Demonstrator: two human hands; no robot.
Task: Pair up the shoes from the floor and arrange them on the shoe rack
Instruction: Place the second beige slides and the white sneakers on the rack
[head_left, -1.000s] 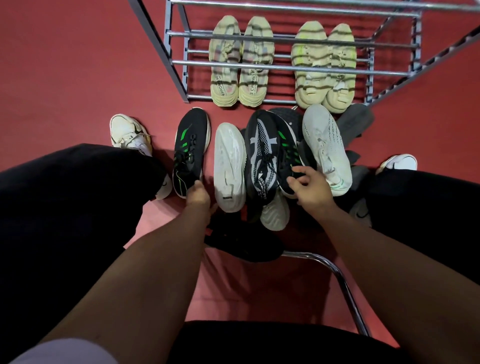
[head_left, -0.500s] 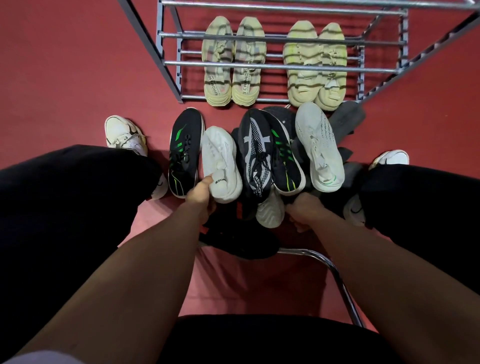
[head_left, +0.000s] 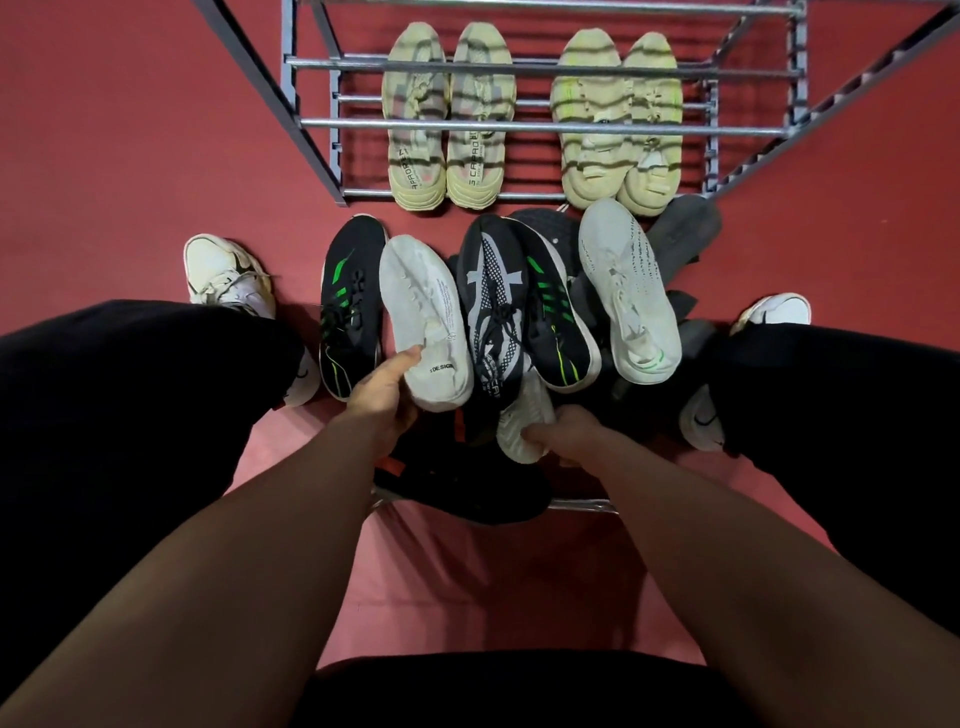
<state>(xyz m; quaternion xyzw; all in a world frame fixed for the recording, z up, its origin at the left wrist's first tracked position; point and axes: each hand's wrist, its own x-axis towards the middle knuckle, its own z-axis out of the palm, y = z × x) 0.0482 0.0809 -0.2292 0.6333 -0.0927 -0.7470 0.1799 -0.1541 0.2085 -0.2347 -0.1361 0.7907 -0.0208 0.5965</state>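
A white knit shoe (head_left: 423, 325) lies in the heap on the red floor (head_left: 130, 130) before the shoe rack (head_left: 540, 124), its heel gripped by the left hand (head_left: 382, 387); "DESIGN" is printed near that heel. Left of it lies a black shoe with green stripes (head_left: 348, 306); right of it a black-and-white patterned shoe (head_left: 491, 301) leans over another green-striped black shoe (head_left: 558, 312), then a second white knit shoe (head_left: 626, 291). The right hand (head_left: 569, 434) curls round the heel of a white shoe (head_left: 522, 426) buried under these. Two pale yellow pairs (head_left: 449, 114) (head_left: 615, 119) sit on the rack's bottom bars, lettering partly readable as "CAPRO". Both forearms reach straight forward.
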